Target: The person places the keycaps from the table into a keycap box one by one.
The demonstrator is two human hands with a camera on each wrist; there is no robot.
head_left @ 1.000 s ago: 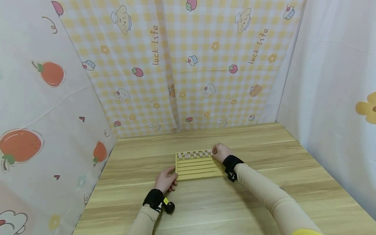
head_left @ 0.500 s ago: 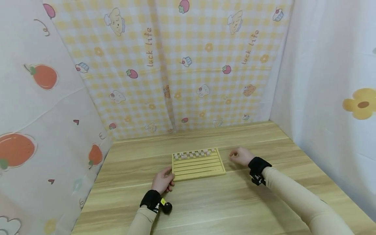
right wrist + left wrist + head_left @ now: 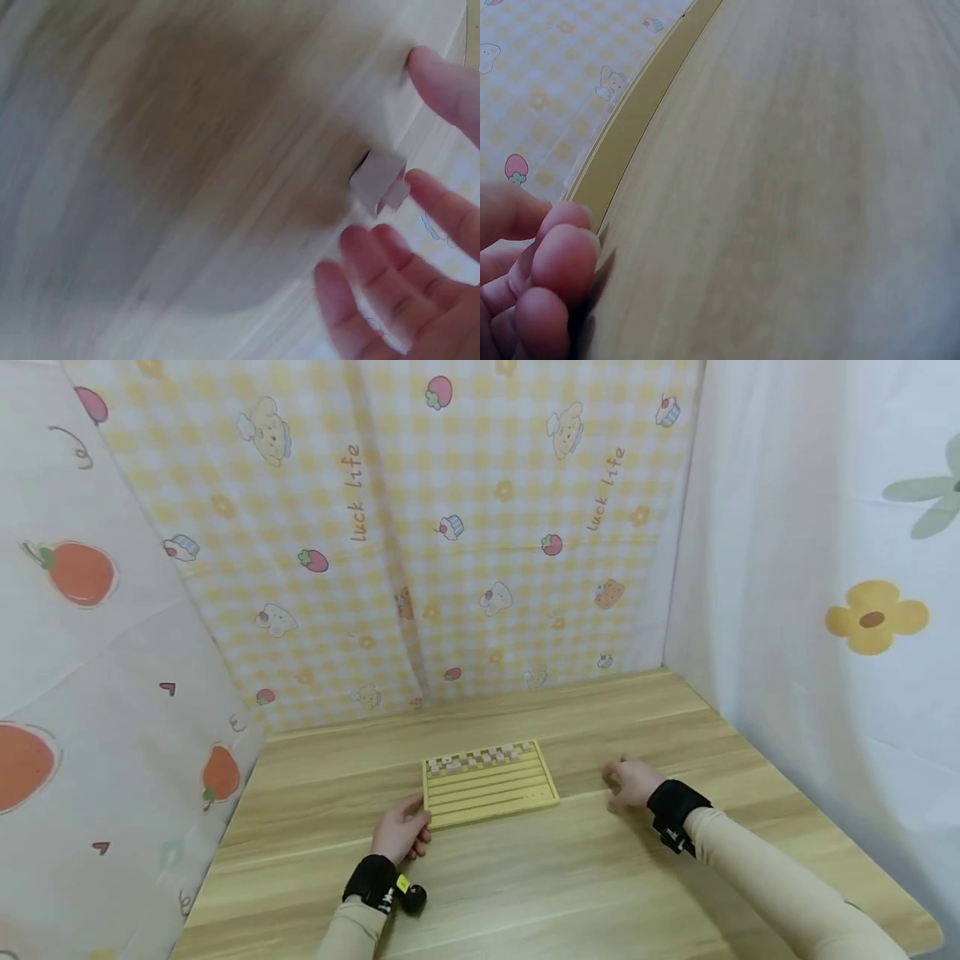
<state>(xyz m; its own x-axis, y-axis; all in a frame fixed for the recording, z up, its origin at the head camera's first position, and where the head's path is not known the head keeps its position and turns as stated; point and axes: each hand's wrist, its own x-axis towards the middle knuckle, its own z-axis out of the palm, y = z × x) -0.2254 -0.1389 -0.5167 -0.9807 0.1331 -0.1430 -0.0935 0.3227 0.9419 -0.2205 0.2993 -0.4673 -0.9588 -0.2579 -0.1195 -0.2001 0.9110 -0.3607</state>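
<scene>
A shallow yellow tray [image 3: 491, 793] with long ridges lies on the table. Several small off-white blocks [image 3: 472, 761], like keycaps, stand in two rows along its far side. My left hand [image 3: 400, 831] holds the tray's near left corner, thumb above and fingers curled against the edge [image 3: 641, 120]. Right of the tray, my right hand [image 3: 633, 782] is low over the table. The right wrist view shows its thumb and fingers spread apart around a small pale block [image 3: 379, 181], which has a protruding stub. The index fingertip is beside that block; whether they touch I cannot tell.
The wood-grain table [image 3: 495, 893] runs to a yellow checked cloth [image 3: 465, 552] at the back. White printed cloths hang at the left [image 3: 135, 635] and right [image 3: 772, 568]. Black straps with small cameras circle both wrists.
My right hand has left the tray's far right corner, where a block now stands, and moved right and then nearer. The left hand stays at the tray. The head view has turned right.
</scene>
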